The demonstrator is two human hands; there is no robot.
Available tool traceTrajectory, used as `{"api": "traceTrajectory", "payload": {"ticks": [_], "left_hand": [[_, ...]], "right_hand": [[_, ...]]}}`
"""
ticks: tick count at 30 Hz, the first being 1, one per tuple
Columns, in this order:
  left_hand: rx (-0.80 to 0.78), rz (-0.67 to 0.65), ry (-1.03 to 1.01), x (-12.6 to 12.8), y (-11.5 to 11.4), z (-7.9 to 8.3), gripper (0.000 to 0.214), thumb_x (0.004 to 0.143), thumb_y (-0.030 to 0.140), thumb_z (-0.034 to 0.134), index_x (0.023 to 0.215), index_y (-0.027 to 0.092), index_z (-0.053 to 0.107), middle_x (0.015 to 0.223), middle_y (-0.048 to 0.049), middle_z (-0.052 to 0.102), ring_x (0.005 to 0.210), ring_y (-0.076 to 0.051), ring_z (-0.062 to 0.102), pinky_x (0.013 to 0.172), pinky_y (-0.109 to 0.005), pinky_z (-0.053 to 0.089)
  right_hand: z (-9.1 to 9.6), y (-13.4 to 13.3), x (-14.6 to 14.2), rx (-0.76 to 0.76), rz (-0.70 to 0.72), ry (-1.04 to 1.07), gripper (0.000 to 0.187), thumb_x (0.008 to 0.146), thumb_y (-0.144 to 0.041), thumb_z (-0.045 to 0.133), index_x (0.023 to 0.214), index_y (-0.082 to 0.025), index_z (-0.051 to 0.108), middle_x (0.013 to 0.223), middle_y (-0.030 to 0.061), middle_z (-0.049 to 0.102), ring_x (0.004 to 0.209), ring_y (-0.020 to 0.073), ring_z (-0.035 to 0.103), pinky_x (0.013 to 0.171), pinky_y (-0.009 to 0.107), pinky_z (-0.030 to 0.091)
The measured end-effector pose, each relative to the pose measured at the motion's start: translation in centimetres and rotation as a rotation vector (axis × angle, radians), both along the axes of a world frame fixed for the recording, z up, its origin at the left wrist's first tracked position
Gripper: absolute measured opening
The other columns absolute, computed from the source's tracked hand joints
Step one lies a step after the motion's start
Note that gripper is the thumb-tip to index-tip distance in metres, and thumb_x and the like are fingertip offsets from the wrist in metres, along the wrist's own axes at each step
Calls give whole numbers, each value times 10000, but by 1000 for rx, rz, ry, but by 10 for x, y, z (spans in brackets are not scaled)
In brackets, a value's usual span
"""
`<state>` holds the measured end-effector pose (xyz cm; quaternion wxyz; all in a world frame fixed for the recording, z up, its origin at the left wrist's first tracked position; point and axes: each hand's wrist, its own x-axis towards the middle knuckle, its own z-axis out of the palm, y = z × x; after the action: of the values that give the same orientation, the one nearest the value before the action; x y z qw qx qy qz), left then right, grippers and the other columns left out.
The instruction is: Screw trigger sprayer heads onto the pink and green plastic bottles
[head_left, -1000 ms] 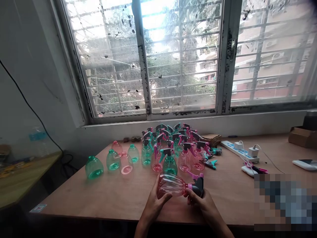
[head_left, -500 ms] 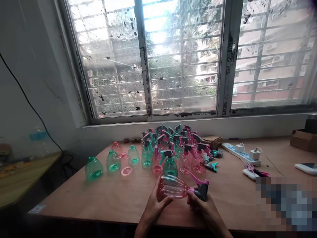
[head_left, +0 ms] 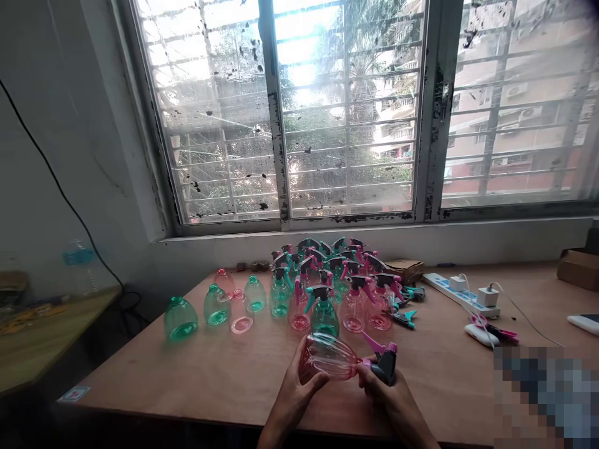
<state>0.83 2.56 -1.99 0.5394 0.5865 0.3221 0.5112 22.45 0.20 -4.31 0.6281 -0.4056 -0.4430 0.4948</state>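
Note:
A clear pink spray bottle [head_left: 331, 358] lies sideways in the air above the table's front part, its base to the left. My left hand [head_left: 299, 380] is wrapped round the wide base end. At the neck, my right hand [head_left: 381, 386] grips the pink collar of the black and pink spray head [head_left: 385, 363], whose trigger points up. Just behind stands a green spray bottle [head_left: 324, 318] with a black and teal head. Open bottles without heads stand to the left, among them a green bottle [head_left: 180, 319] and a pink bottle [head_left: 241, 312].
Several headed spray bottles [head_left: 353, 305] crowd the middle back of the wooden table [head_left: 187, 380]. Loose teal spray heads [head_left: 405, 318] lie right of them. Farther right are a white power strip [head_left: 461, 294] with cables, a pink-handled tool [head_left: 496, 330] and a cardboard box [head_left: 578, 265].
The view has shifted slightly, so the scene sits a little farther right. Both hands keep their hold on the pink spray bottle, with only a slight change in the right hand's fingers.

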Motion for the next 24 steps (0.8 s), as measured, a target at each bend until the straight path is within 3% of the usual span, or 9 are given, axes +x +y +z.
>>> {"api": "traceTrajectory", "payload": {"ticks": [4,11,17,24], "left_hand": [[20,-24,-12,1,0,3,817,767,484,853,1482,251,535,1479,-140,618,1387,-400,547,1197,-555,383],[2,-10,-6,1,-2,1,980,680,418,930,1530,276,463,1562,-153,522,1397,-400,531,1203,-562,371],[4,-12,-10,2,-2,5,855,752,526,852,1492,260,516,1440,-142,646,1354,-399,579,1190,-572,386],[21,-9,-9,2,-1,1,958,686,404,930,1522,308,472,1599,-127,488,1412,-396,522,1202,-545,388]], "right_hand": [[3,-2,1,11,0,10,442,774,-579,817,835,-170,658,643,-7,661,454,110,508,435,223,364],[4,-2,2,13,4,18,445,773,-580,820,857,-178,649,650,-3,676,460,112,526,441,221,366],[5,-2,0,24,11,14,445,742,-545,860,874,-169,664,635,-1,683,465,120,536,469,239,402],[4,-1,1,0,-11,41,469,763,-620,804,823,-189,628,626,-13,670,441,122,530,427,226,354]]}}
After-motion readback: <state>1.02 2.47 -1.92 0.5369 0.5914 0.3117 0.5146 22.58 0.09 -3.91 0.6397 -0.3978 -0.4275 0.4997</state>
